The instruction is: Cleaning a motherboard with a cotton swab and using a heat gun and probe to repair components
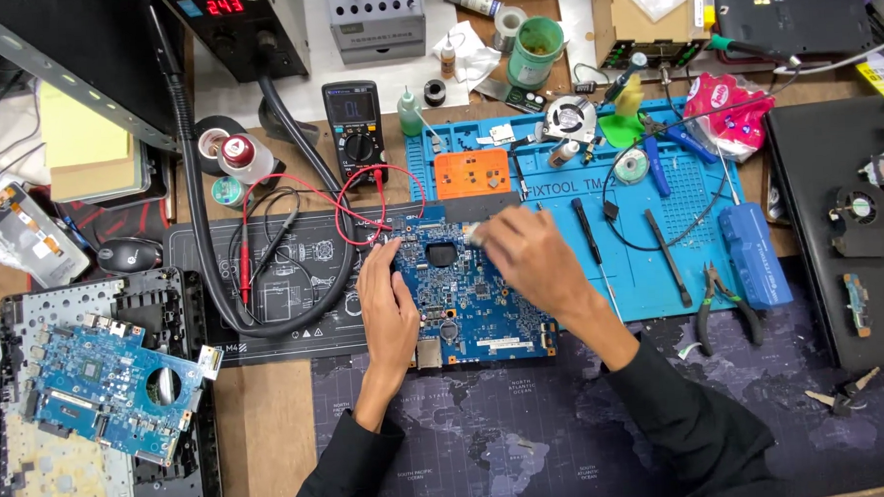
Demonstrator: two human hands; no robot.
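Note:
A blue laptop circuit board (469, 306) lies flat on the dark mat in front of me. My left hand (388, 304) rests on the board's left edge, fingers curled against it. Over the board's upper right part hovers my right hand (529, 260), its fingertips pinched on a small pale object (474, 236) that is blurred; I cannot tell what it is. Both of my arms wear black sleeves.
A blue silicone work mat (656, 202) carries tweezers, screwdrivers, a small fan (569, 117) and an orange card (472, 173). Pliers (726, 302) lie at its lower right. A multimeter (355, 124) with red leads stands behind. A second board (99, 383) sits at the left.

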